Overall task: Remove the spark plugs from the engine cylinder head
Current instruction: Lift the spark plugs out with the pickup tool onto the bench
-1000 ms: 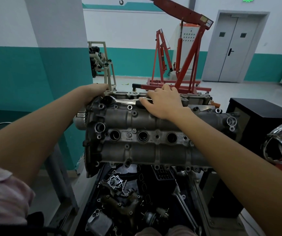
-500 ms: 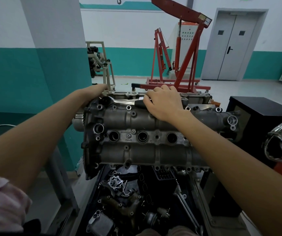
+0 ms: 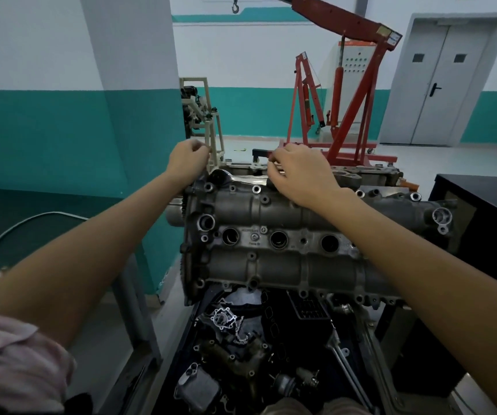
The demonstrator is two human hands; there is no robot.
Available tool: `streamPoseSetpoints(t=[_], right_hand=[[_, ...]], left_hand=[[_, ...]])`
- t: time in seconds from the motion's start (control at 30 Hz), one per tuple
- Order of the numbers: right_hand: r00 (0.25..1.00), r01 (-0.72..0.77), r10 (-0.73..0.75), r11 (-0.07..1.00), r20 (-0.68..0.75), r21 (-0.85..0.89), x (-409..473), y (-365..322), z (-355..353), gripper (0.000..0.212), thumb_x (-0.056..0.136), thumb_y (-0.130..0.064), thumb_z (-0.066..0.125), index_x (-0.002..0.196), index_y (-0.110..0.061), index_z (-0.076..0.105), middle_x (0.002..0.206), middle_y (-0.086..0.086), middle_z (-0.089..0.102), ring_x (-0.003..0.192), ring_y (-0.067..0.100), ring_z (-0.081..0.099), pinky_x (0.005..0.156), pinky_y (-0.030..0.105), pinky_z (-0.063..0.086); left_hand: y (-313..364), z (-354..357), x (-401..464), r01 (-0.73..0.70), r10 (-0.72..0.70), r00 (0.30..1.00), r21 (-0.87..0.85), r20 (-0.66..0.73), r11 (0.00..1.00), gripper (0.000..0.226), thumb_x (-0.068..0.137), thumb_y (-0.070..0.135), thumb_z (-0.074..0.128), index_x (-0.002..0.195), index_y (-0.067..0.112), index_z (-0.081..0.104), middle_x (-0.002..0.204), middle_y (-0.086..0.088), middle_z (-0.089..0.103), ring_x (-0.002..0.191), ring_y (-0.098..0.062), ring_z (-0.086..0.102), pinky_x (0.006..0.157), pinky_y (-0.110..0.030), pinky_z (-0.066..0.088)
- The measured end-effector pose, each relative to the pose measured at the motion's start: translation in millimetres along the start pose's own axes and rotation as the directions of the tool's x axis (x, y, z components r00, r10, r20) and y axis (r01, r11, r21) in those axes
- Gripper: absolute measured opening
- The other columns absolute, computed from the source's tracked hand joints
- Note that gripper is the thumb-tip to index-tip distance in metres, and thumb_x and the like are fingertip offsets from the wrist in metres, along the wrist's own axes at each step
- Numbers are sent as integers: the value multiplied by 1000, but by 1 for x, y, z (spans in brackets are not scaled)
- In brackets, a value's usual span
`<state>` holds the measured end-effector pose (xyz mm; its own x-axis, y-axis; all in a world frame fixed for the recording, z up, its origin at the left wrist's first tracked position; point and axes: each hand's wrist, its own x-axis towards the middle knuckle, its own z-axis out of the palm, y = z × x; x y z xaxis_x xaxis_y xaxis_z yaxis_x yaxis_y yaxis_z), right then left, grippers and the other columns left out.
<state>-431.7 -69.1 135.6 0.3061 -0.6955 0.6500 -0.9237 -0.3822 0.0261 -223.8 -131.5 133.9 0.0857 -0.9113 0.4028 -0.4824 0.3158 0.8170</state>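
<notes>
1. I see the cylinder head (image 3: 286, 235) on its stand, with three open plug wells (image 3: 279, 238) in a row along its middle.
2. My left grip (image 3: 187, 157) is curled at the head's far left corner; what it holds, I cannot tell.
3. My right grip (image 3: 298, 172) curls over a wrench (image 3: 241, 178) lying along the far edge.

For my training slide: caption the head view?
Both hands reach over the cylinder head, the right gripping a ratchet wrench.
</notes>
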Motion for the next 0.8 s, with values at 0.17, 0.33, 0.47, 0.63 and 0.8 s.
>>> streamPoseSetpoints(t=[0.17, 0.33, 0.47, 0.63, 0.8], right_hand=[[991, 79, -63, 988, -120, 135, 28, -77, 6, 24, 93, -25, 41, 86, -8, 57, 83, 5, 58, 75, 21, 54, 63, 31, 37], [987, 155, -144, 960, -66, 234, 50, -177, 34, 26, 91, -27, 41, 89, -6, 57, 93, 13, 60, 87, 32, 56, 65, 35, 36], [960, 263, -280, 926, 26, 273, 43, -249, 68, 26, 89, -28, 43, 93, -8, 60, 97, 13, 61, 94, 32, 55, 67, 33, 34], [901, 286, -383, 877, 203, 387, 22, -298, 105, 24, 89, -26, 42, 93, -8, 59, 97, 11, 61, 93, 31, 56, 69, 33, 38], [857, 261, -428, 840, 286, 476, 3, -321, 123, 23, 89, -23, 41, 91, -7, 58, 94, 10, 60, 88, 29, 55, 66, 33, 38]], left_hand=[[9, -29, -35, -270, 340, 924, 329, -175, 905, 11, 91, 26, 52, 89, 15, 53, 72, 7, 53, 65, -9, 50, 57, -24, 38], [-30, -115, -52, -80, 165, 981, 562, -103, 823, 21, 91, 19, 46, 90, 3, 61, 93, -14, 65, 89, -29, 57, 73, -34, 40], [-111, -197, -84, 253, -182, 967, 745, -178, 617, 26, 92, 16, 41, 99, -2, 58, 109, -23, 60, 101, -37, 55, 84, -39, 45], [-201, -295, -161, 676, -640, 611, 728, -466, 115, 44, 98, 34, 38, 131, 5, 45, 135, -20, 39, 120, -36, 42, 99, -42, 38], [-230, -306, -191, 577, -567, 709, 806, -418, 128, 33, 97, 32, 45, 108, 2, 54, 110, -15, 51, 99, -30, 53, 80, -37, 49]])
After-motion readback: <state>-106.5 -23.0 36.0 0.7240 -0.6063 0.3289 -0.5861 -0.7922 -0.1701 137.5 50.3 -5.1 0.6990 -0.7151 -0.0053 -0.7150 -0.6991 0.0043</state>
